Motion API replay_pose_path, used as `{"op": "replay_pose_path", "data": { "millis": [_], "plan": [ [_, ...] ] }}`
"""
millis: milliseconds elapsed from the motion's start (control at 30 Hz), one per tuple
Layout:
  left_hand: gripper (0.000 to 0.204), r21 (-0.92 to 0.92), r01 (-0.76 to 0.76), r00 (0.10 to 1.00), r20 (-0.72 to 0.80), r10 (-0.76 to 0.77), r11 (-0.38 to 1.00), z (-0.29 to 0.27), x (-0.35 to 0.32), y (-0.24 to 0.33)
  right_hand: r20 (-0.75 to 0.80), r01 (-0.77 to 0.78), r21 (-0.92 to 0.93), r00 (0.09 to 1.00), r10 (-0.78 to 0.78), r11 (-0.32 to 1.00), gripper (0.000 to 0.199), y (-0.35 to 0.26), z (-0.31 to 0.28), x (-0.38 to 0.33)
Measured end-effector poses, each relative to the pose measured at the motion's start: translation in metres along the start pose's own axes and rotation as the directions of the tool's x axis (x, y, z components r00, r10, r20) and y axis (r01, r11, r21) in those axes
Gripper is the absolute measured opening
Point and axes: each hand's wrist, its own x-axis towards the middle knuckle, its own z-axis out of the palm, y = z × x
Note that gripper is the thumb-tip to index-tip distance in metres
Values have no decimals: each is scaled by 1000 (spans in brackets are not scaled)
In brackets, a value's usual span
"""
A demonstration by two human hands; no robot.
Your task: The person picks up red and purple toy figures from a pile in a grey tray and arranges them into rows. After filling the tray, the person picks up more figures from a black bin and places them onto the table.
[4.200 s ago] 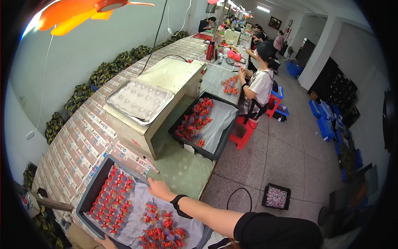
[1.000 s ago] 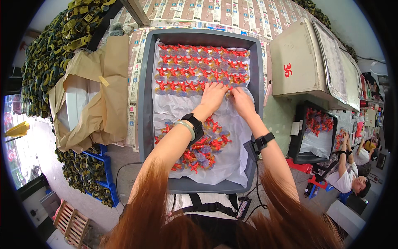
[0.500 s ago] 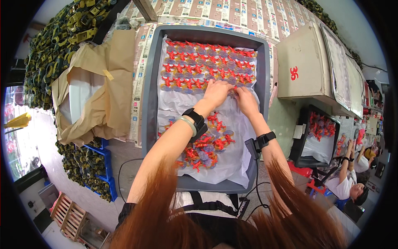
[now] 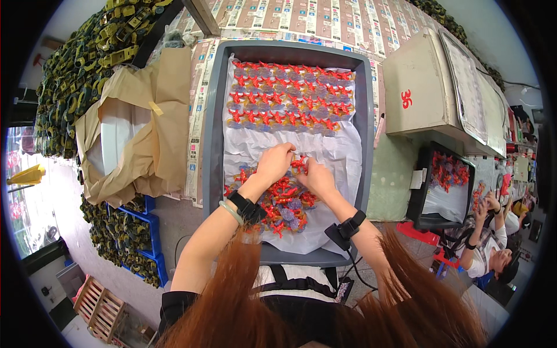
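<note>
Grey tray (image 4: 212, 116), white paper liner (image 4: 342, 159); workshop bench. Both hands (image 4: 296, 168) pinching small red toy piece (image 4: 299, 163).

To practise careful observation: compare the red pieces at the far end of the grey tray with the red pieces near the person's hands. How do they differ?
The far pieces lie in neat rows, each apart; the near pieces form a loose, jumbled heap. The far pieces are untouched; the near pieces lie under the left hand and right hand. Both groups are small, red and rest on white paper in the grey tray.
</note>
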Motion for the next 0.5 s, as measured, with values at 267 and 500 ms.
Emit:
{"op": "replay_pose_path", "data": {
  "millis": [267,500],
  "plan": [
    [18,-43,63,996,-56,-65,997,19,-18,-1,33,241,104,969,-245,965,23,-5,-1,-26],
    [18,-148,-26,989,-147,4,989,19,-28,-15,50,243,43,968,-245,969,12,4,-4,-24]
  ]
}}
